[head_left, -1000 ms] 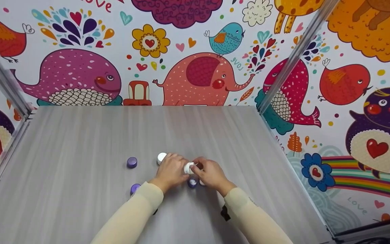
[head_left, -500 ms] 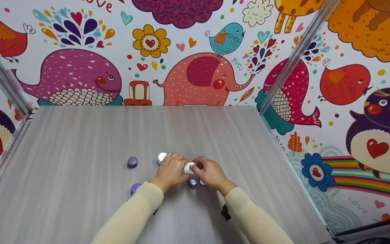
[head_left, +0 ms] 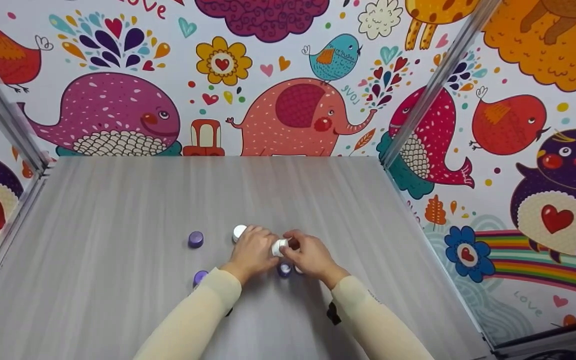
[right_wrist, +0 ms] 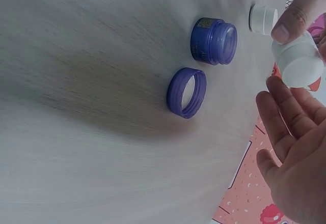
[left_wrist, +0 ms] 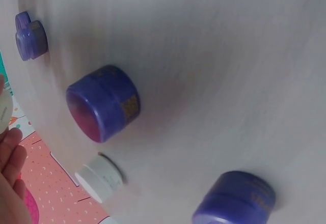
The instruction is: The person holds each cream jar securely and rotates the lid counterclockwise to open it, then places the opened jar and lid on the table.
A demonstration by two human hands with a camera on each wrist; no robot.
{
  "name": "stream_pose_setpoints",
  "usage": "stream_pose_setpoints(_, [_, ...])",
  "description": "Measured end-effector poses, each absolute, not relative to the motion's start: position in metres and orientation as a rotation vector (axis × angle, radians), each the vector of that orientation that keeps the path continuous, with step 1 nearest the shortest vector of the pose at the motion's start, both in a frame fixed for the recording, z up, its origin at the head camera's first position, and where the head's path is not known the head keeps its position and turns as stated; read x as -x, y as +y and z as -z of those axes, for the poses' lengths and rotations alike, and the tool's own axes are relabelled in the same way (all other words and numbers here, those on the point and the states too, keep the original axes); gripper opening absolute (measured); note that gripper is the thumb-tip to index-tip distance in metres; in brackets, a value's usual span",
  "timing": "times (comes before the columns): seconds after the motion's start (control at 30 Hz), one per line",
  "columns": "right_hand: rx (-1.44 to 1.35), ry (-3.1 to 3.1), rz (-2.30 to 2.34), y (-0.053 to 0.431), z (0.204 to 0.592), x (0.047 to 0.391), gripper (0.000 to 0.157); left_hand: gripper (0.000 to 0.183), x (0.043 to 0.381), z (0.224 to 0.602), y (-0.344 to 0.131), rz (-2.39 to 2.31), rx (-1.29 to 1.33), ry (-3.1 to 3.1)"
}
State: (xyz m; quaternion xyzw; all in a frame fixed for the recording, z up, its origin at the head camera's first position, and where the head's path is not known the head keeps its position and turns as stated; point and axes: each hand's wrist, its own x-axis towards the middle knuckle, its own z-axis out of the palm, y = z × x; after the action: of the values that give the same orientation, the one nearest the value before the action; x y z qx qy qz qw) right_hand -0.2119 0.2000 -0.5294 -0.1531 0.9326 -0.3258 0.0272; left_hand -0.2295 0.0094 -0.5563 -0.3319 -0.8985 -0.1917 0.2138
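My left hand (head_left: 254, 252) grips a small white jar (head_left: 279, 248) above the table, its thumb (right_wrist: 289, 26) along the side in the right wrist view. At the jar's right end, the thumb and index finger of my right hand (head_left: 313, 255) pinch it. That hand's other fingers (right_wrist: 280, 114) extend beside the jar, not round it. Beneath the hands stands an uncapped purple jar (right_wrist: 214, 42). Its purple screw lid (right_wrist: 187, 92) lies on its edge or tilted nearby, threads showing. The right hand partly hides this lid in the head view.
A second white jar (head_left: 239, 233) stands just beyond my left hand. Two capped purple jars (head_left: 195, 239) are to the left, the nearer purple jar (head_left: 200, 278) partly behind my left sleeve. Patterned walls edge the grey wood-look table (head_left: 118, 215) at the back and sides.
My right thumb and index finger have shifted very slightly at the white jar's end. Both hands and the other jars have kept their places.
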Motion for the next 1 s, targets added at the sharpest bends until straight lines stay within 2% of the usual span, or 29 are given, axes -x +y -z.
stream_pose_setpoints(0.33, [0.503,2.899,0.989,0.1997,0.5295,0.2113,0.025,0.034,0.2302,0.5596,0.0087,0.527,0.936,-2.455])
stream_pose_setpoints(0.73, [0.493,2.883,1.003,0.1991,0.5296,0.2109,0.036,0.034,0.2295,0.5587,0.0091,0.511,0.935,-2.477])
stream_pose_setpoints(1.0, [0.503,2.896,0.993,0.1997,0.5300,0.2116,0.026,0.034,0.2295,0.5585,0.0097,0.519,0.929,-2.485])
